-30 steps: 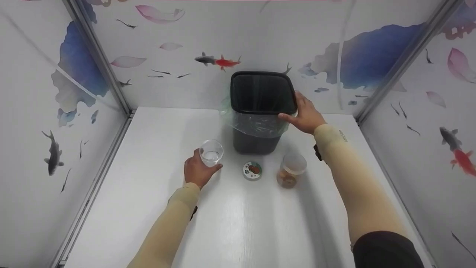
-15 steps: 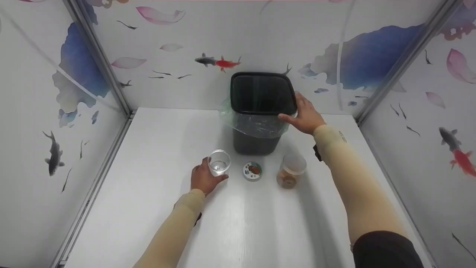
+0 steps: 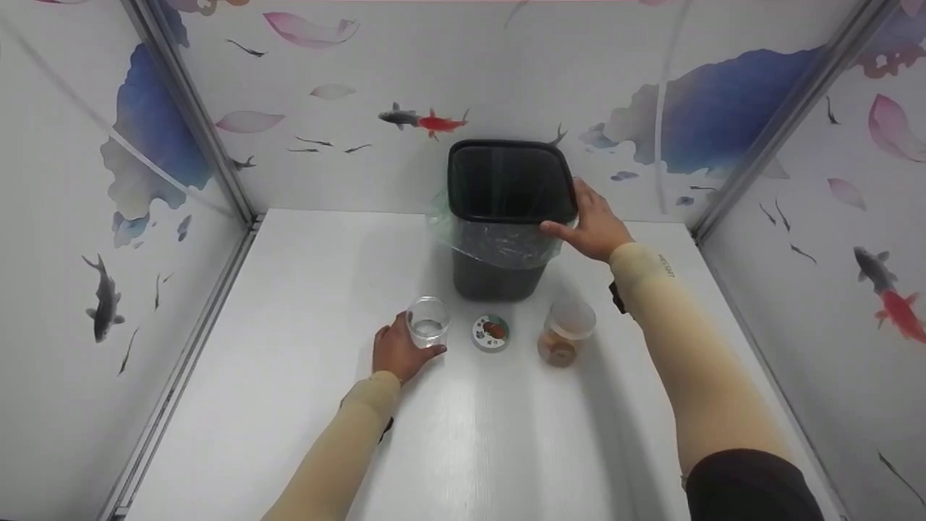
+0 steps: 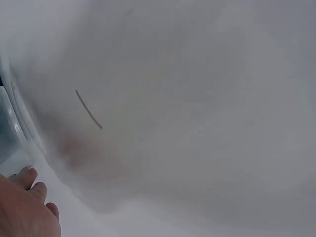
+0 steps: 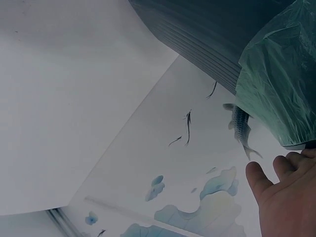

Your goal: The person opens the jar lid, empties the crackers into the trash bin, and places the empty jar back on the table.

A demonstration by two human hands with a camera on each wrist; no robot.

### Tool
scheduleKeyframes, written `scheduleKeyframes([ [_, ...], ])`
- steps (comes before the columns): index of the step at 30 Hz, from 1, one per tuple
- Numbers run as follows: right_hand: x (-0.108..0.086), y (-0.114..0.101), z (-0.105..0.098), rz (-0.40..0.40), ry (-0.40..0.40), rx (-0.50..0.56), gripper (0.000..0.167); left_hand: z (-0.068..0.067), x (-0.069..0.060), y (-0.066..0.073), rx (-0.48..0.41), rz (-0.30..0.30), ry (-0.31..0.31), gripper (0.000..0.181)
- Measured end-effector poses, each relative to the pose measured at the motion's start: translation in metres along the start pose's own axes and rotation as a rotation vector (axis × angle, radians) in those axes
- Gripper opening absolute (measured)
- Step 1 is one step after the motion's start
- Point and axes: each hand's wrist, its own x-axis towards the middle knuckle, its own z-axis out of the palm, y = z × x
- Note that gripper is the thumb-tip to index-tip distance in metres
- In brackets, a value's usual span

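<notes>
Toward the back of the white counter [image 3: 463, 449], the dark, square-mouthed waste bin [image 3: 495, 281] stands upright, with your right hand [image 3: 599, 226] spread at its right front corner: thumb at the front rim, fingers along the right side. Press evenly there, I would say, so the bin cannot tip or slide. In front of it to the right sits a clear jar [image 3: 566, 334] with brownish contents; give it room, since a careless sweep could knock it over. Front left of the bin, your left hand [image 3: 398, 352] is curled round a clear plastic cup [image 3: 428, 327], thumb on the near side. A light, level grip should serve best, as thin walls likely dent under a squeeze. The bin's body is dark grey under a black rim, a see-through greenish liner [image 3: 503, 246] hanging rumpled below it. The cup looks round, colourless and upright; whether it holds liquid or its base touches down, you cannot tell. Just right of it lies a small round container [image 3: 490, 333] with a printed top, so mind your thumb there
</notes>
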Motion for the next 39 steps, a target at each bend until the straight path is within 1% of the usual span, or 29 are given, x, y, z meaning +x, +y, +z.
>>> scheduleKeyframes([
  [2,0.0,0.0,0.0,-0.001,0.002,0.0,0.118,0.002,-0.001,-0.001,0.0,0.008,0.006,0.104],
  [7,0.0,0.001,0.0,-0.042,0.02,-0.01,0.114,0.008,-0.001,-0.006,0.032,0.033,0.007,0.106],
  [10,0.001,0.002,0.001,-0.054,0.025,-0.012,0.113,0.01,-0.001,-0.008,0.036,0.039,0.004,0.106],
  [13,0.001,0.002,0.001,-0.041,0.023,-0.013,0.114,0.011,-0.002,-0.008,0.017,0.036,-0.001,0.105],
  [18,0.002,0.001,0.002,-0.025,0.015,-0.009,0.116,0.01,-0.002,-0.009,0.025,0.024,-0.014,0.106],
  [21,0.002,0.001,0.002,-0.024,0.01,-0.004,0.117,0.009,-0.002,-0.011,0.032,0.034,-0.001,0.104],
  [25,0.001,0.0,0.002,-0.015,0.011,0.0,0.117,0.008,-0.002,-0.013,0.038,0.063,0.017,0.102],
  [30,0.002,0.001,0.002,-0.004,0.01,0.008,0.117,0.008,-0.002,-0.014,0.045,0.063,0.011,0.103],
  [35,0.001,0.001,0.001,-0.027,0.017,0.008,0.115,0.008,-0.002,-0.014,0.032,0.048,0.006,0.105],
  [39,0.0,0.001,0.001,-0.045,0.03,0.003,0.114,0.009,-0.001,-0.016,0.003,0.051,0.014,0.108],
])
